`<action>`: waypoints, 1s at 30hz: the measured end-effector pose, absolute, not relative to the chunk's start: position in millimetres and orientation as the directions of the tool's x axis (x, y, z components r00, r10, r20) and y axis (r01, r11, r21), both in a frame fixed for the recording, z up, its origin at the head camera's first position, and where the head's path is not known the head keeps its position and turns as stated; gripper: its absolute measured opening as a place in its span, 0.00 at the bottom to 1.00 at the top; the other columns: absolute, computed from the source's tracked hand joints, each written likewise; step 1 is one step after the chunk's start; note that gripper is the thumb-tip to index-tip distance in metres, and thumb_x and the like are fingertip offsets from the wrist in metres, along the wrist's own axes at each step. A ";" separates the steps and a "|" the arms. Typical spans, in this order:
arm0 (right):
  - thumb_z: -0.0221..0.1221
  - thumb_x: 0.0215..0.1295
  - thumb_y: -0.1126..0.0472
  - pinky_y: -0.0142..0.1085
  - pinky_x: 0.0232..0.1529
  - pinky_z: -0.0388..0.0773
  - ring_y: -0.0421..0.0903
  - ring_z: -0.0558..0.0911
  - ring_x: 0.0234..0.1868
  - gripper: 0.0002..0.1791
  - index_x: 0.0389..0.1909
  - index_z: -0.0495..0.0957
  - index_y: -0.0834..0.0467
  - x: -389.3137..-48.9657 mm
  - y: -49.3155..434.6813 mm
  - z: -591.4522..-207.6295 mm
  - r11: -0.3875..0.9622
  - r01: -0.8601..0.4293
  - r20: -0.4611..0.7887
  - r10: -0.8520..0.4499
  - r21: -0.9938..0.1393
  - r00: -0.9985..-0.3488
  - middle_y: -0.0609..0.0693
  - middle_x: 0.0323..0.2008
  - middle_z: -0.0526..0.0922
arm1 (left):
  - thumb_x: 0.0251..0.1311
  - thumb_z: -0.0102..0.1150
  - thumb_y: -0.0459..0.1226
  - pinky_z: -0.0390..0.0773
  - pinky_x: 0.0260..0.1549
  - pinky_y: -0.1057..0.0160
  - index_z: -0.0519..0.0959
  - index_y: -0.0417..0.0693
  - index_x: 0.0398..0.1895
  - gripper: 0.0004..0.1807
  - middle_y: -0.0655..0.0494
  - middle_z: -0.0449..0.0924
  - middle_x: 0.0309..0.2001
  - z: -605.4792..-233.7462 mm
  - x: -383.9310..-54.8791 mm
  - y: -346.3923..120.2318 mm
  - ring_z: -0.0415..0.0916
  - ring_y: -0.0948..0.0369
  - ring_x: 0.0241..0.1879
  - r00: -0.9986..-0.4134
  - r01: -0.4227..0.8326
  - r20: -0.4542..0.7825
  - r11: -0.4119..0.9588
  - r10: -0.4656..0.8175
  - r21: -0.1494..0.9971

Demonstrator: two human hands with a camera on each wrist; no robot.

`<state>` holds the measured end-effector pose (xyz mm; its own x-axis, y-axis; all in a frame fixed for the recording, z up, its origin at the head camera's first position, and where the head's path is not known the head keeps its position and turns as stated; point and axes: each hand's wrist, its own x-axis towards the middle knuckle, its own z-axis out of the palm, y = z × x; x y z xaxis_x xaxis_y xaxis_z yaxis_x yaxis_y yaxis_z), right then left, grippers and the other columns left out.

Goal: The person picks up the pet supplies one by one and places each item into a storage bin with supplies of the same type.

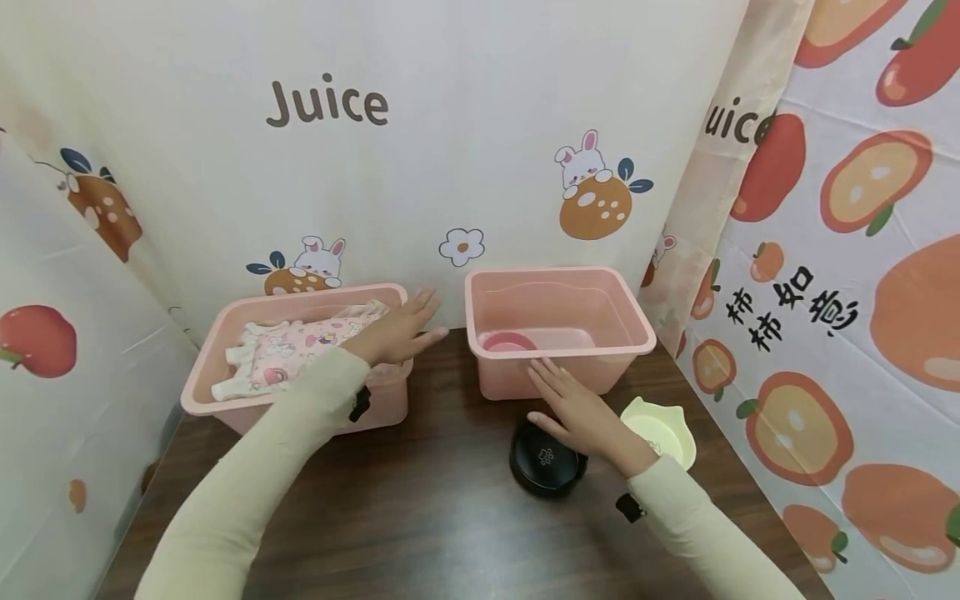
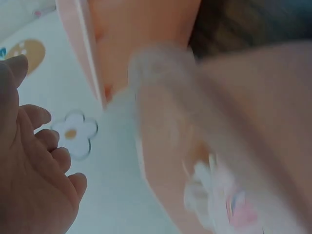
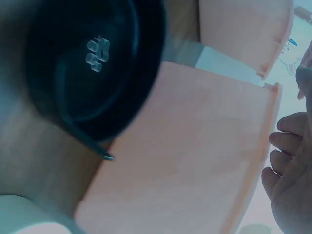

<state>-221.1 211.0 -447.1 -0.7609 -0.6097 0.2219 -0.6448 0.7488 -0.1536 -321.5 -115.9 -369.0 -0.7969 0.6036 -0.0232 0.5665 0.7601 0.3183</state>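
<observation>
My left hand point(image 1: 397, 329) is held with fingers extended over the right end of the left pink bin point(image 1: 375, 408). In that bin lies a pink printed cloth item point(image 1: 288, 354) with white ruffles, partly covered by my hand and sleeve. My right hand point(image 1: 581, 412), fingers straight, hovers before the front wall of the right pink bin point(image 1: 517, 379), its fingertips overlapping the rim in the head view. Below it sits a black bowl point(image 1: 546, 457) with a paw print. Beside my right wrist is a pale green bowl point(image 1: 667, 421) with ear-shaped points, partly hidden by the arm. Neither hand grips anything.
A small pink bowl point(image 1: 508, 342) lies inside the right bin at its left front. Both bins stand on a dark wooden table point(image 1: 420, 517) against a printed curtain point(image 1: 465, 150). Another fruit-print curtain point(image 1: 817, 333) borders the table on the right.
</observation>
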 end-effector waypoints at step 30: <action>0.51 0.71 0.44 0.56 0.63 0.64 0.62 0.60 0.70 0.37 0.70 0.60 0.64 -149.2 244.4 -534.8 0.776 -0.561 0.161 -0.538 -0.288 -0.828 0.63 0.70 0.60 | 0.69 0.29 0.62 0.42 0.72 0.50 0.41 0.44 0.76 0.43 0.52 0.35 0.77 -431.3 -318.3 -37.0 0.34 0.52 0.76 -0.820 0.555 0.005 0.794 0.572 0.249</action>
<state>-149.2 244.4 -534.8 -0.8275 -0.5377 0.1613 -0.5606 0.7764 -0.2879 -318.3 -37.0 -431.3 -0.8204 0.5718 0.0051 0.5548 0.7938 0.2492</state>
